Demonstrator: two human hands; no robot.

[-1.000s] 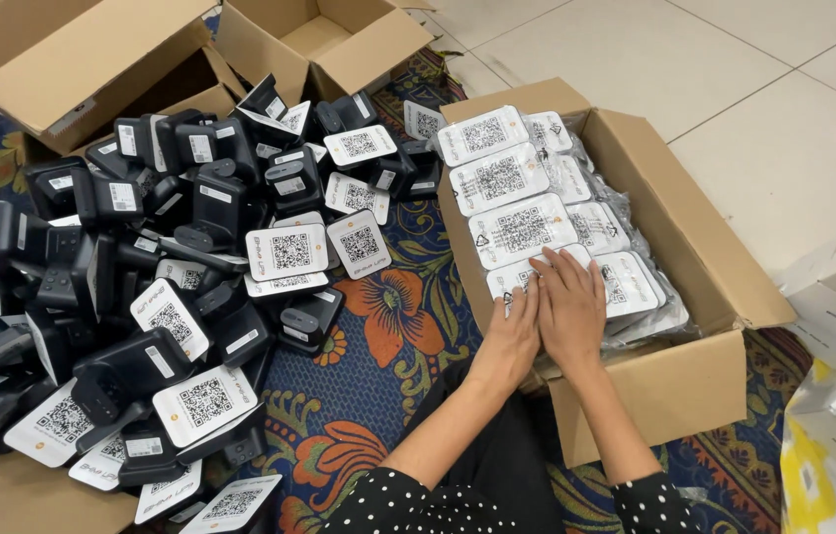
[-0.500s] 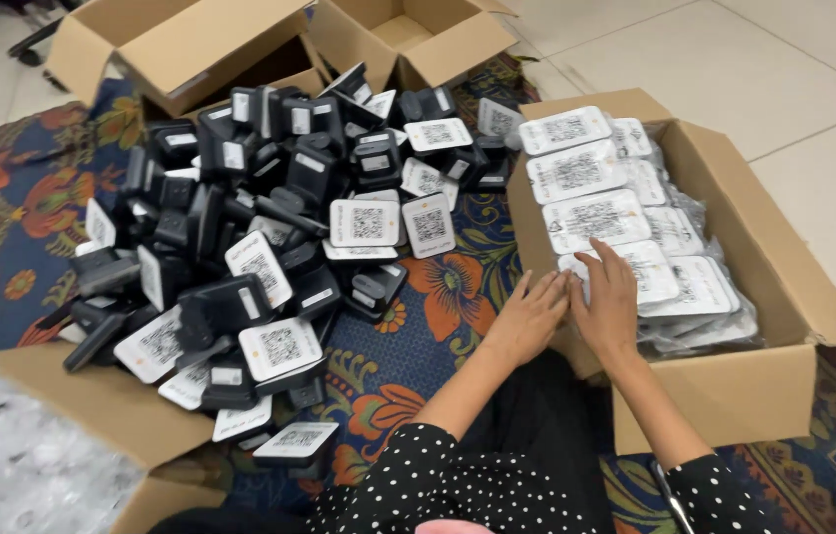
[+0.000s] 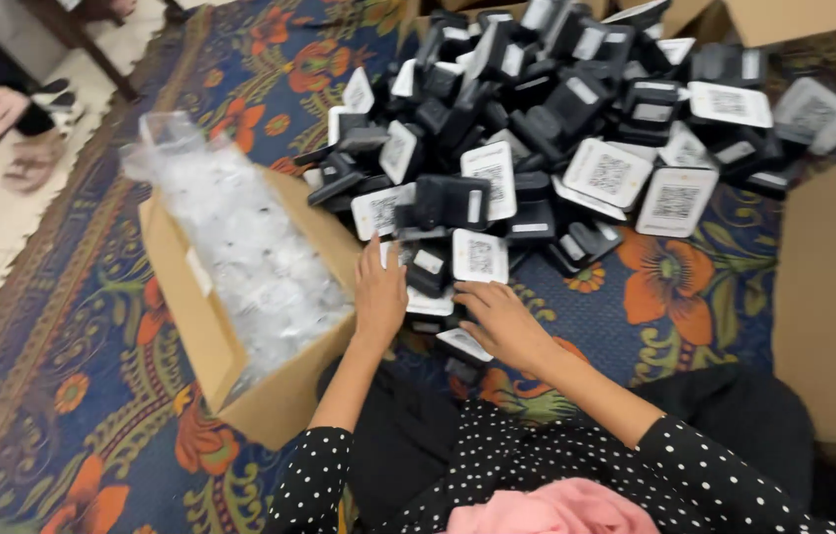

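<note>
Both hands flat, fingers spread, holding nothing: left hand (image 3: 380, 289) and right hand (image 3: 499, 318) resting on near edge of black device pile (image 3: 537, 129), too many to count. One cardboard box (image 3: 202, 326) of clear bags (image 3: 240, 247) left, touching left hand. One more box (image 3: 819, 307) right. Patterned rug (image 3: 92, 376) underneath.

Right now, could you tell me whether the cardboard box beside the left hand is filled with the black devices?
No, the cardboard box beside the left hand holds clear plastic bags, while the black devices lie piled on the rug.
</note>
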